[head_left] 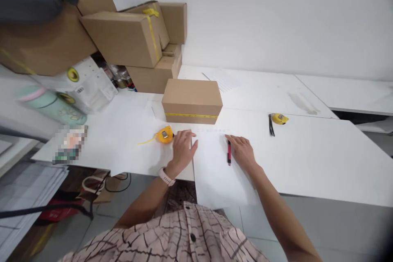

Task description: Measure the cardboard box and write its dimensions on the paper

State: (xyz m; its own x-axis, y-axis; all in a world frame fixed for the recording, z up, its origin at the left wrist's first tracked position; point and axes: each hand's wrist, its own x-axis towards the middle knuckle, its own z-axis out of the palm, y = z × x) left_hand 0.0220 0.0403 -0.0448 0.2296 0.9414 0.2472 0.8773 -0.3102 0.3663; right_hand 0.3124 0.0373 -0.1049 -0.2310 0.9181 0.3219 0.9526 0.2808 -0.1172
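Observation:
My left hand [183, 148] lies palm down at the left edge of a white sheet of paper [215, 184], thumb spread from the fingers and holding nothing. Just left of it is a yellow tape measure [166, 135], a short length of its tape pulled out on the table. My right hand [243, 151] is flat on the sheet with its fingers stretched out. Beside its thumb a red and black pen [229, 154] lies on the paper; the hand may touch it but is not wrapped round it. Beyond both hands stands a closed brown cardboard box [192, 94] with yellow measuring tape along its front.
Another yellow tape measure [280, 118] with a black strap lies to the right on the white table [322, 159]. Stacked cardboard boxes [123, 37] fill the back left. A mint green bottle [52, 105] stands at the left. Lined paper [222, 80] lies near the wall.

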